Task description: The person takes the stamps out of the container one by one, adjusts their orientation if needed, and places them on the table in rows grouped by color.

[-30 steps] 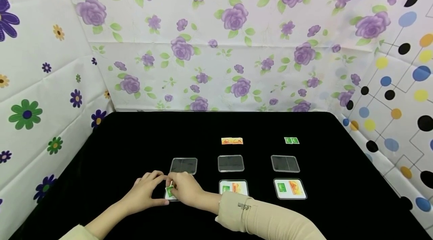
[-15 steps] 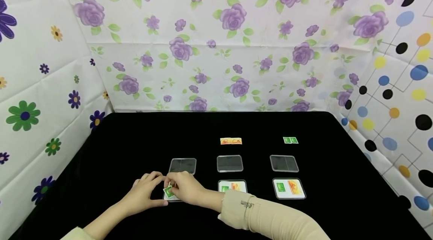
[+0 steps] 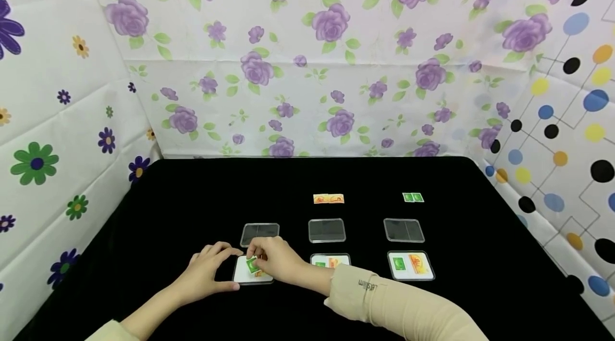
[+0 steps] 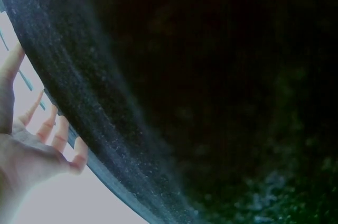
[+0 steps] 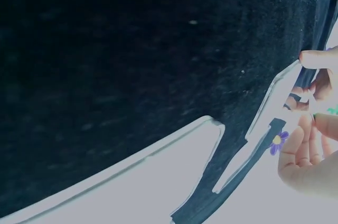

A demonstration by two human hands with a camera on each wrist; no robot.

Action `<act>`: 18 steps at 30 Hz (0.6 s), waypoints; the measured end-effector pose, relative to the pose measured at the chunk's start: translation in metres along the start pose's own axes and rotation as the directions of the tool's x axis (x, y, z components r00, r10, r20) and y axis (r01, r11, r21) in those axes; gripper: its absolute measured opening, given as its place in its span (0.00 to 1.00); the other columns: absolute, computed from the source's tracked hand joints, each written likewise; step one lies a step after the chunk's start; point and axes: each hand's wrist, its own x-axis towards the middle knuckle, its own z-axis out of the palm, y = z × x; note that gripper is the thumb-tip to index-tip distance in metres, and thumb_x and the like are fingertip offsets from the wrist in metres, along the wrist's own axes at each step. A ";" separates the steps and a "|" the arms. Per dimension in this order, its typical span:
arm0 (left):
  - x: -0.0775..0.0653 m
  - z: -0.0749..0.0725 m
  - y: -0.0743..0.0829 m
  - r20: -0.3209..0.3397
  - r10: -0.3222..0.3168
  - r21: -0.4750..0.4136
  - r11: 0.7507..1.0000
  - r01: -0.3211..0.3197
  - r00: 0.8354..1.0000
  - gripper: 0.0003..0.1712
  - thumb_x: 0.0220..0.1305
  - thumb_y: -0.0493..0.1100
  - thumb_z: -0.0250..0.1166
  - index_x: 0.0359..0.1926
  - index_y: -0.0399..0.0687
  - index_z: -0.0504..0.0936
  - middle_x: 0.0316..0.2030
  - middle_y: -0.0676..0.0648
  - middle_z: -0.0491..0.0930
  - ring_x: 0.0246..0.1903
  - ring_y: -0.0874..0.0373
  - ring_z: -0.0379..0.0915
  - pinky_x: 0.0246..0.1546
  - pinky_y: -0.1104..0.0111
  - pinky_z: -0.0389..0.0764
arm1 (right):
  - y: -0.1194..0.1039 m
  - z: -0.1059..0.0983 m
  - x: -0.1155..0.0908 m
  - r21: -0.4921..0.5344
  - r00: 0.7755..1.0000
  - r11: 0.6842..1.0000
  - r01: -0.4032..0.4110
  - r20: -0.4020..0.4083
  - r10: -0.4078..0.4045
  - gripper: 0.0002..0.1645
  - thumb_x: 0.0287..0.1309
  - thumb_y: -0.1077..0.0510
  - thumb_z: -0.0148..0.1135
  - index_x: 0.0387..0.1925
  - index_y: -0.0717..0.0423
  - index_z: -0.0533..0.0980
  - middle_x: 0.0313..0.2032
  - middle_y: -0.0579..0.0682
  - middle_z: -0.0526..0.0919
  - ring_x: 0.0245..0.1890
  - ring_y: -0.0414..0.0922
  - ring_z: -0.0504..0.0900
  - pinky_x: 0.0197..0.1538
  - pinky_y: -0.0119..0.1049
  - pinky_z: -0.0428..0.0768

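Observation:
My right hand (image 3: 280, 262) pinches a small green picture card (image 3: 252, 266) between thumb and fingers. The card is tilted above a clear-rimmed case (image 3: 242, 277) with a white face, at the front left of the table. Part of an orange picture shows on that face, mostly hidden by the right hand. At the case's left side my left hand (image 3: 204, 272) lies with fingers spread, thumb at the near corner and forefinger by the far one. In the right wrist view the left thumb (image 5: 317, 59) touches the rim.
Two similar cases, the middle one (image 3: 317, 259) and the right one (image 3: 402, 274), show green and orange pictures. Behind stand clear covers, left (image 3: 259, 233), middle (image 3: 326, 230) and right (image 3: 403, 230). Orange cards (image 3: 329, 198) and green cards (image 3: 413, 197) lie farther back.
The right hand has moved to the right with the green card, uncovering the white left part of the case. The left hand has stayed nearly in place.

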 end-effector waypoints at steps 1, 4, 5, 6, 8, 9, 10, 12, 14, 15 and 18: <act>0.000 0.000 0.000 -0.002 -0.003 -0.002 1.000 0.003 1.000 0.37 0.40 0.59 0.74 0.53 0.52 0.76 0.52 0.46 0.74 0.48 0.47 0.69 0.42 0.49 0.70 | 0.001 -0.002 -0.001 0.006 1.000 1.000 0.000 0.002 0.000 0.07 0.55 0.71 0.61 0.35 0.60 0.77 0.28 0.52 0.83 0.22 0.27 0.69 0.30 0.17 0.71; 0.000 0.001 0.001 -0.005 -0.013 -0.003 1.000 0.013 1.000 0.37 0.39 0.59 0.74 0.53 0.53 0.76 0.52 0.46 0.74 0.48 0.47 0.69 0.43 0.48 0.69 | 0.002 -0.006 -0.006 0.015 1.000 1.000 -0.004 0.005 0.004 0.06 0.55 0.71 0.61 0.34 0.60 0.77 0.28 0.52 0.83 0.21 0.27 0.68 0.29 0.17 0.71; 0.000 0.001 0.001 -0.005 -0.014 -0.003 1.000 0.014 1.000 0.37 0.39 0.59 0.74 0.52 0.53 0.76 0.52 0.46 0.74 0.48 0.46 0.69 0.43 0.48 0.69 | 0.003 -0.007 -0.007 0.018 1.000 1.000 -0.003 0.005 0.003 0.06 0.55 0.71 0.61 0.34 0.60 0.77 0.27 0.52 0.82 0.21 0.27 0.68 0.29 0.18 0.70; 0.000 0.002 0.000 -0.006 -0.017 -0.003 1.000 0.017 1.000 0.36 0.39 0.58 0.75 0.52 0.54 0.76 0.52 0.46 0.74 0.48 0.46 0.69 0.43 0.47 0.69 | 0.004 -0.009 -0.008 0.021 1.000 1.000 -0.002 0.003 0.002 0.06 0.55 0.71 0.61 0.34 0.60 0.77 0.27 0.52 0.82 0.20 0.28 0.67 0.28 0.18 0.70; 0.000 0.003 0.000 -0.008 -0.019 -0.005 1.000 0.019 1.000 0.36 0.38 0.58 0.75 0.52 0.55 0.76 0.52 0.46 0.74 0.48 0.46 0.69 0.43 0.47 0.69 | 0.005 -0.011 -0.012 0.023 1.000 1.000 0.000 -0.002 0.000 0.06 0.55 0.71 0.61 0.34 0.60 0.77 0.26 0.52 0.82 0.19 0.28 0.67 0.27 0.18 0.69; 0.000 0.003 0.000 -0.009 -0.020 -0.006 1.000 0.020 1.000 0.36 0.38 0.58 0.75 0.52 0.55 0.76 0.52 0.46 0.74 0.49 0.46 0.69 0.44 0.46 0.69 | 0.006 -0.012 -0.013 0.028 1.000 1.000 0.004 -0.005 -0.003 0.06 0.54 0.71 0.61 0.34 0.60 0.77 0.26 0.52 0.81 0.19 0.28 0.66 0.27 0.18 0.68; 0.000 0.003 0.000 -0.011 -0.022 -0.007 1.000 0.022 1.000 0.36 0.38 0.58 0.75 0.51 0.55 0.76 0.52 0.46 0.74 0.49 0.46 0.69 0.44 0.46 0.69 | 0.008 -0.014 -0.015 0.033 1.000 0.999 0.006 -0.006 -0.005 0.06 0.54 0.71 0.61 0.34 0.60 0.76 0.26 0.52 0.81 0.18 0.28 0.66 0.27 0.18 0.68; 0.000 0.004 0.001 -0.012 -0.030 -0.009 1.000 0.030 0.999 0.36 0.38 0.58 0.75 0.52 0.55 0.76 0.53 0.45 0.74 0.49 0.45 0.69 0.45 0.45 0.69 | 0.010 -0.016 -0.018 0.039 1.000 0.999 0.009 -0.007 -0.009 0.06 0.54 0.71 0.62 0.33 0.60 0.76 0.25 0.52 0.81 0.18 0.29 0.65 0.27 0.19 0.68; 0.000 0.005 0.001 -0.009 -0.042 -0.011 0.999 0.042 0.999 0.37 0.38 0.58 0.75 0.52 0.55 0.76 0.53 0.45 0.74 0.50 0.44 0.68 0.45 0.44 0.68 | 0.012 -0.019 -0.022 0.047 1.000 0.999 0.015 -0.002 -0.015 0.06 0.53 0.71 0.62 0.33 0.61 0.76 0.25 0.53 0.81 0.18 0.29 0.65 0.27 0.19 0.68; 0.000 0.005 0.002 -0.006 -0.052 -0.011 0.999 0.052 0.999 0.37 0.38 0.58 0.75 0.52 0.55 0.76 0.53 0.45 0.74 0.51 0.44 0.68 0.46 0.44 0.68 | 0.013 -0.020 -0.024 0.051 1.000 0.999 0.019 0.002 -0.019 0.06 0.53 0.71 0.62 0.33 0.61 0.76 0.25 0.54 0.81 0.18 0.29 0.65 0.28 0.19 0.69; 0.001 0.005 0.003 0.001 -0.075 -0.014 0.997 0.075 0.997 0.37 0.37 0.58 0.75 0.52 0.55 0.76 0.54 0.44 0.73 0.52 0.43 0.67 0.47 0.42 0.66 | 0.013 -0.023 -0.030 0.040 1.000 0.999 0.028 0.011 -0.029 0.06 0.54 0.71 0.62 0.33 0.61 0.76 0.26 0.54 0.81 0.19 0.28 0.66 0.28 0.20 0.70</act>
